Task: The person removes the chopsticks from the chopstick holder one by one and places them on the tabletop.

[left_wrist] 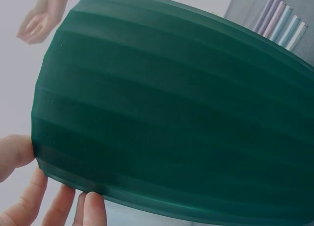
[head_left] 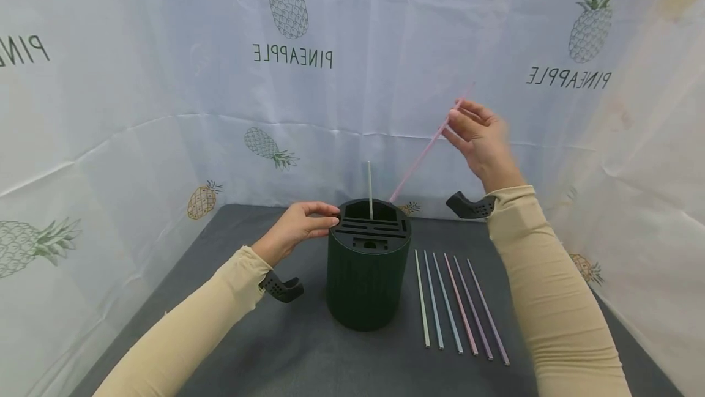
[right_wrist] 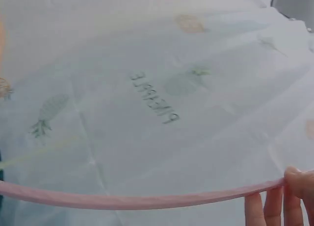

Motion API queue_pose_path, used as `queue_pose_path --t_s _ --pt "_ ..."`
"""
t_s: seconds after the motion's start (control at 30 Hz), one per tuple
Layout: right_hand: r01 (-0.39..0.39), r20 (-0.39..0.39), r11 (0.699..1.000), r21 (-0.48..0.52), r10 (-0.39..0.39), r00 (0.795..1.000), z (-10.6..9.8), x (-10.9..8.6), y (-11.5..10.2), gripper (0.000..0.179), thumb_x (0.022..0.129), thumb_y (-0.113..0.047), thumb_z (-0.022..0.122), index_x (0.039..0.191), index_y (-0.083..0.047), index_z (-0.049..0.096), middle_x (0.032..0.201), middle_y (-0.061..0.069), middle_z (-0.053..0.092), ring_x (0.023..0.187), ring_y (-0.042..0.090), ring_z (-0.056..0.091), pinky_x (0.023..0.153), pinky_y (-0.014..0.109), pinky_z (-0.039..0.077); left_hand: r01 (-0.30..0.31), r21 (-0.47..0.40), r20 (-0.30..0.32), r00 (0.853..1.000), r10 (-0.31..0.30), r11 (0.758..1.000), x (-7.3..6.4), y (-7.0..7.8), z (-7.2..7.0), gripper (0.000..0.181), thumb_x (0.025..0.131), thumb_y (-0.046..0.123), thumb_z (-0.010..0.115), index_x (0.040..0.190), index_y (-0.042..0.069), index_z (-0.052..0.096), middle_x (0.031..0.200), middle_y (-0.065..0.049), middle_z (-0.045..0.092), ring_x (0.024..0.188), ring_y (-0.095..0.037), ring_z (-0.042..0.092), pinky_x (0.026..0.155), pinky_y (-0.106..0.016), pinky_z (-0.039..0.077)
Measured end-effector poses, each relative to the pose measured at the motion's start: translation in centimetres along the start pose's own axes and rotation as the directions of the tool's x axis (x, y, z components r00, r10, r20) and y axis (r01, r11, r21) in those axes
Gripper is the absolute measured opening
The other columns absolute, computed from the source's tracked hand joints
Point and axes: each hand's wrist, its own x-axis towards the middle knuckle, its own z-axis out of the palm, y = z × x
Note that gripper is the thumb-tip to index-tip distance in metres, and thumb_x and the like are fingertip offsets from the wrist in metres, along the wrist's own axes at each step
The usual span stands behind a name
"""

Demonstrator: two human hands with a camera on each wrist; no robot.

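From the head view, the left hand (head_left: 300, 226) rests its fingers on the rim of the green holder (head_left: 368, 262) on the tabletop (head_left: 275, 336), while the right hand (head_left: 479, 137) pinches a pink straw (head_left: 426, 149) angled into the holder's top; one white straw (head_left: 370, 190) already stands inside, and six straws (head_left: 459, 305) lie waiting alongside. The left wrist view adds the holder's ribbed wall (left_wrist: 171, 113) against the fingertips (left_wrist: 59, 206). The right wrist view shows only the pink straw pinched, with the slot hidden.

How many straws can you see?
8. Six straws lie side by side on the table, right of the green holder. One white straw stands in the holder. The right hand pinches a pink straw entering it. Others may hide inside.
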Motion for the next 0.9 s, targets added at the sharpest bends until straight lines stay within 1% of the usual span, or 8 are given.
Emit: queue_pose_path --t_s 0.1,0.2,0.33,0.4,0.57,0.67,0.8,0.9 --pt "0.032 -0.054 0.998 0.061 -0.028 0.998 -1.7 -0.2 -1.4 0.026 0.082 0.007 0.071 0.106 -0.002 0.067 0.098 0.007 0.063 0.081 0.018 0.067 0.074 0.030 0.061 -0.003 0.000 0.001 1.000 0.003 1.000 0.0 0.0 -0.1 0.037 0.093 0.013 0.066 0.127 0.002 0.060 0.135 -0.014 0.054 0.118 -0.025 0.058 0.101 -0.040 0.051" --pt "0.024 -0.082 0.999 0.046 -0.020 0.996 -3.8 -0.5 -2.3 0.027 0.081 0.007 0.072 0.107 -0.002 0.068 0.094 0.006 0.065 0.079 0.017 0.068 0.072 0.029 0.061 -0.005 0.001 0.002 1.000 0.005 1.000 -0.1 0.0 -0.1 0.037 0.093 0.013 0.066 0.128 0.002 0.059 0.135 -0.014 0.054 0.119 -0.025 0.058 0.102 -0.041 0.050" --pt "-0.052 -0.093 0.995 -0.080 0.044 0.995 -7.2 -1.1 -2.6 0.026 0.083 0.002 0.072 0.107 -0.006 0.070 0.092 0.003 0.068 0.079 0.014 0.068 0.073 0.024 0.060 -0.008 -0.001 0.001 1.000 0.008 1.000 -0.1 0.0 -0.2 0.037 0.093 0.014 0.066 0.128 0.002 0.059 0.135 -0.014 0.053 0.121 -0.026 0.057 0.102 -0.041 0.050" --pt "-0.106 -0.095 0.976 -0.193 0.089 0.992 -9.2 -1.4 -2.3 0.021 0.084 -0.003 0.072 0.103 -0.012 0.071 0.090 -0.001 0.070 0.081 0.010 0.068 0.073 0.021 0.060 -0.011 0.000 0.002 1.000 0.011 1.000 -0.1 -0.1 -0.3 0.038 0.093 0.014 0.066 0.128 0.002 0.059 0.135 -0.014 0.053 0.121 -0.027 0.056 0.102 -0.041 0.050" --pt "-0.250 -0.074 0.871 -0.423 0.242 0.967 -14.9 -2.4 -0.8 0.015 0.090 -0.012 0.068 0.101 -0.021 0.067 0.089 -0.012 0.071 0.083 0.002 0.067 0.075 0.017 0.058 -0.015 -0.006 0.006 1.000 0.015 1.000 -0.1 -0.1 -0.1 0.037 0.093 0.014 0.066 0.128 0.003 0.059 0.134 -0.014 0.054 0.120 -0.026 0.057 0.102 -0.040 0.050" --pt "-0.318 -0.083 0.782 -0.536 0.326 0.942 -18.3 -3.2 0.7 0.016 0.092 -0.015 0.066 0.106 -0.023 0.063 0.089 -0.018 0.069 0.083 -0.003 0.066 0.077 0.016 0.057 -0.011 -0.010 0.006 1.000 0.011 1.000 -0.1 -0.1 0.0 0.037 0.093 0.013 0.066 0.127 0.003 0.060 0.134 -0.014 0.054 0.119 -0.025 0.058 0.102 -0.040 0.050" --pt "-0.369 -0.133 0.641 -0.673 0.386 0.913 -22.1 -4.6 3.1 0.014 0.094 -0.019 0.065 0.105 -0.026 0.062 0.088 -0.024 0.067 0.083 -0.008 0.064 0.078 0.015 0.056 -0.006 -0.012 0.004 1.000 0.006 1.000 -0.1 -0.1 0.1 0.037 0.093 0.013 0.066 0.128 0.003 0.059 0.134 -0.014 0.054 0.120 -0.025 0.057 0.102 -0.040 0.051" --pt "-0.405 -0.174 0.574 -0.712 0.415 0.893 -24.1 -5.7 4.7 0.025 0.094 -0.021 0.065 0.119 -0.018 0.063 0.088 -0.024 0.066 0.083 -0.008 0.064 0.077 0.017 0.057 -0.011 -0.020 0.005 1.000 0.011 1.000 -0.2 -0.2 0.1 0.037 0.093 0.013 0.066 0.128 0.003 0.059 0.135 -0.014 0.053 0.121 -0.026 0.056 0.102 -0.040 0.050"
